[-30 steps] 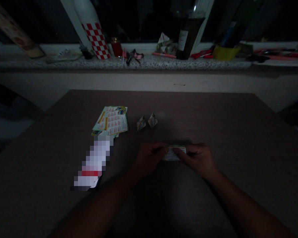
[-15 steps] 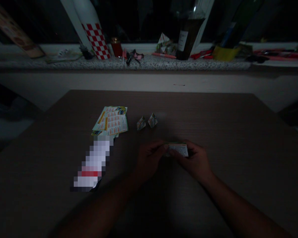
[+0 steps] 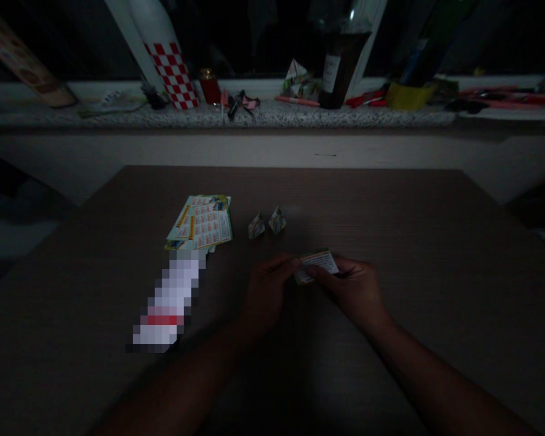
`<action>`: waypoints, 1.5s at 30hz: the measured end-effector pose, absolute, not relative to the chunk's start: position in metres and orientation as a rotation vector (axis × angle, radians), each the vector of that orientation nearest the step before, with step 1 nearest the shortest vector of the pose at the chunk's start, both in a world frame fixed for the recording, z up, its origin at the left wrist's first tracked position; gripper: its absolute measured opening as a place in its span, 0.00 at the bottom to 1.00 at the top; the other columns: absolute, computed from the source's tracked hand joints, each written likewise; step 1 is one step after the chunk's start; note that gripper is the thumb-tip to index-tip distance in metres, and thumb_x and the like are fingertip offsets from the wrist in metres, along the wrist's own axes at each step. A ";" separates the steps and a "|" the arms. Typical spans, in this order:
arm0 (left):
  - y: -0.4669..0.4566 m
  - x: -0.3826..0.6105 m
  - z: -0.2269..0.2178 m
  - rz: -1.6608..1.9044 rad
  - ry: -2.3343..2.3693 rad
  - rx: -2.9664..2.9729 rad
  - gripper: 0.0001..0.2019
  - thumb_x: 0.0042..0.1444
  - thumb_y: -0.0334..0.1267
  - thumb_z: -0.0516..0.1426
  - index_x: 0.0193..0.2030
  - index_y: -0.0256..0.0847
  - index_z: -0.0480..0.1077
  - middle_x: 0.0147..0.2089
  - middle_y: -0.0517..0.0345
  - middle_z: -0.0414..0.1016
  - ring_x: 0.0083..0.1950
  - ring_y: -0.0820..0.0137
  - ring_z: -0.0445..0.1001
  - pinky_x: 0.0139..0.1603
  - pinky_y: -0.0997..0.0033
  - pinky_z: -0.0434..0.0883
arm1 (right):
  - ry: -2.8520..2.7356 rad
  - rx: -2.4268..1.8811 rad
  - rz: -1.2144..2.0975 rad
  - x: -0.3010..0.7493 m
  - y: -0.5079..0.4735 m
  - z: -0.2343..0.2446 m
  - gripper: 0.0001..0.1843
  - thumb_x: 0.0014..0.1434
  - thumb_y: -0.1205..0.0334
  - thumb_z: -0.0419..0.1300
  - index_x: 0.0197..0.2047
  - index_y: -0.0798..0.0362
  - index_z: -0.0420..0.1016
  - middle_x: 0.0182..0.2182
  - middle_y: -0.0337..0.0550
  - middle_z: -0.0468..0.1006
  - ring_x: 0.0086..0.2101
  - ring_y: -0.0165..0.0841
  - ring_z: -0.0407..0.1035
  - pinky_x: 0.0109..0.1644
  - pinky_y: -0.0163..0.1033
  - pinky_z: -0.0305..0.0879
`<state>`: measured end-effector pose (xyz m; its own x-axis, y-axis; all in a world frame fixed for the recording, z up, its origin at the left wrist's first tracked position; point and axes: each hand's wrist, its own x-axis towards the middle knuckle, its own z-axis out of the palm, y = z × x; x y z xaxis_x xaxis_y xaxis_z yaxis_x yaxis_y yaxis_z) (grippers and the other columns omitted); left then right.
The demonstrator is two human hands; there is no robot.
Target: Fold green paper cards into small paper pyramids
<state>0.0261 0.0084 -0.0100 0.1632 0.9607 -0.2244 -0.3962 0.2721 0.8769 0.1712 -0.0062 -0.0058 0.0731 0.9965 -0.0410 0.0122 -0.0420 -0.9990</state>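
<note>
Between my two hands is a small folded piece of printed paper [image 3: 323, 263], its text side facing up and its right end tilted away from me. My left hand [image 3: 269, 287] pinches its left end with thumb and fingers. My right hand [image 3: 356, 287] grips it from the right, the thumb lying across its front face and the other fingers behind, mostly hidden. Just beyond my hands stand two small folded paper shapes, a left one [image 3: 257, 226] and a right one [image 3: 277, 221], both pointed at the top.
Printed sheets [image 3: 209, 224] lie in a stack on the dark wooden table [image 3: 367, 206]. Nearer me is a blurred-out phone-like object [image 3: 175, 297]. Along the granite windowsill [image 3: 263, 120] stand a checkered bottle [image 3: 175, 75], a red jar [image 3: 209, 89] and a dark labelled container [image 3: 340, 72].
The folded paper has turned from nearly level to slanted, its right end now higher, and more of its printed face shows. Both hands keep hold of it. The whole view has shifted slightly.
</note>
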 end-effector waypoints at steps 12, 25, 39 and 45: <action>0.011 0.028 -0.003 1.173 0.879 0.634 0.05 0.47 0.33 0.61 0.30 0.34 0.76 0.28 0.57 0.76 0.32 0.70 0.72 0.40 0.71 0.68 | -1.072 -1.209 1.193 0.173 -0.005 -0.006 0.10 0.46 0.56 0.69 0.27 0.54 0.81 0.26 0.45 0.82 0.27 0.35 0.76 0.33 0.38 0.72; 0.013 0.004 -0.001 0.812 1.099 1.425 0.07 0.49 0.39 0.60 0.30 0.35 0.74 0.27 0.60 0.72 0.29 0.73 0.68 0.30 0.75 0.63 | -1.379 -1.234 1.235 0.202 -0.002 -0.006 0.09 0.47 0.56 0.68 0.26 0.53 0.81 0.24 0.43 0.82 0.25 0.33 0.74 0.30 0.36 0.70; 0.015 0.008 -0.005 0.813 1.010 1.096 0.08 0.46 0.39 0.64 0.26 0.35 0.76 0.25 0.60 0.75 0.28 0.74 0.70 0.30 0.76 0.64 | -1.326 -1.202 1.228 0.201 -0.004 -0.002 0.15 0.52 0.53 0.64 0.23 0.55 0.78 0.20 0.41 0.78 0.22 0.30 0.69 0.27 0.34 0.66; 0.015 0.011 -0.008 0.868 1.003 0.998 0.08 0.44 0.39 0.65 0.26 0.36 0.76 0.26 0.59 0.76 0.28 0.73 0.72 0.33 0.74 0.66 | -1.348 -1.161 1.265 0.200 -0.004 -0.005 0.18 0.55 0.49 0.61 0.25 0.56 0.77 0.22 0.42 0.78 0.23 0.29 0.69 0.27 0.33 0.64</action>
<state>0.0109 0.0151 -0.0077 0.3044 0.9165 -0.2597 -0.1254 0.3088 0.9428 0.1995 -0.0041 -0.0053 -0.1291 0.9914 0.0199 0.0426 0.0256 -0.9988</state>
